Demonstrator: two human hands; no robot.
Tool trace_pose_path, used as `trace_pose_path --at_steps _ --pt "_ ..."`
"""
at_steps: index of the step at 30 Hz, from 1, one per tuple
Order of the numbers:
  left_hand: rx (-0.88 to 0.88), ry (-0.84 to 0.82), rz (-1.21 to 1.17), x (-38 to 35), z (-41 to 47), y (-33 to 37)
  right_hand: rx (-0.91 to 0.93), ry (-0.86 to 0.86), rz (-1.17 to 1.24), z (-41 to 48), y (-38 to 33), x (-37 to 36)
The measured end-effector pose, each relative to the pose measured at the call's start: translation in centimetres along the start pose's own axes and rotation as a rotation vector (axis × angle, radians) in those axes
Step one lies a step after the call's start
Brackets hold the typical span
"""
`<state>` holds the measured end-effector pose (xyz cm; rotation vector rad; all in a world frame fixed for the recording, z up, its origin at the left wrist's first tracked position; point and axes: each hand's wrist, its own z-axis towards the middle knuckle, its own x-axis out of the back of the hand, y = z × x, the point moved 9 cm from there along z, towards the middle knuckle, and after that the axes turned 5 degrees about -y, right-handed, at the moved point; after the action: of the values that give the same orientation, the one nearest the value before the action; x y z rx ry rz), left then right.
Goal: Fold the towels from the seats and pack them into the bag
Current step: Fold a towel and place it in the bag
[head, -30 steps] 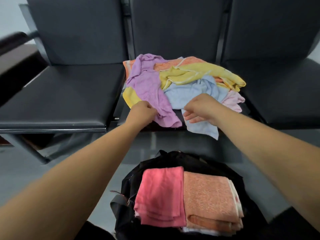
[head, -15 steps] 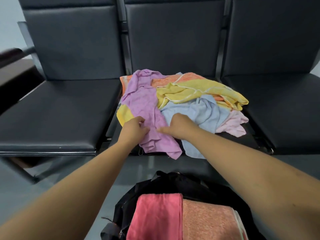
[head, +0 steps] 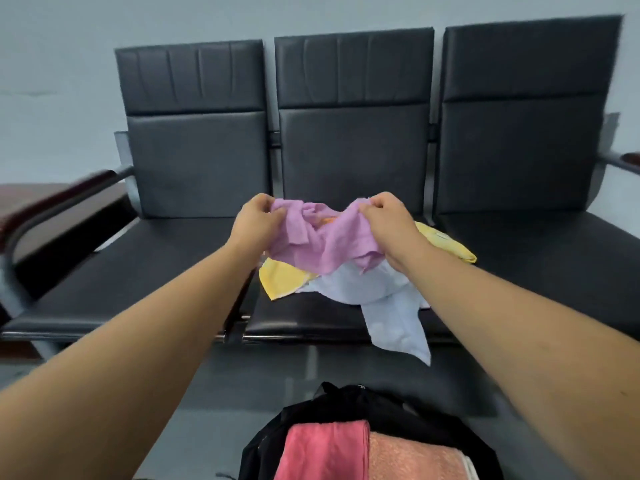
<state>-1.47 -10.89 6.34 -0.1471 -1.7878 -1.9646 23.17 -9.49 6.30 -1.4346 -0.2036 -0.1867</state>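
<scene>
Head view: left hand [head: 256,221] and right hand [head: 388,220] each pinch the purple towel [head: 322,244] in curled fingers above the middle seat [head: 311,317].

At mid-frame the lilac towel [head: 325,240] is plain purple. Just below it the yellow towel [head: 280,280] has a pale edge, and the light blue towel [head: 391,317] is plain. The seats [head: 519,140] are black. At the bottom, the black bag [head: 381,407] shows a coral-pink towel [head: 322,452] and a speckled peach towel [head: 412,459]. The wall [head: 69,64] is pale grey-blue.
</scene>
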Motion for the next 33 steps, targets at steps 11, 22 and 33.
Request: trace_pose_path --at_steps 11,22,33 --pt "-0.27 0.015 -0.026 9.4 -6.5 22.6 0.204 0.054 0.264 -7.2 -21.3 10.5" --pt "-0.522 -0.096 0.691 12.8 -11.5 31.9 0.436 0.03 -0.888 -12.8 -30.1 14.4" --pt "-0.255 -0.215 -0.055 12.2 -12.3 27.8 0.157 -0.013 -0.125 -12.6 -27.1 16.5"
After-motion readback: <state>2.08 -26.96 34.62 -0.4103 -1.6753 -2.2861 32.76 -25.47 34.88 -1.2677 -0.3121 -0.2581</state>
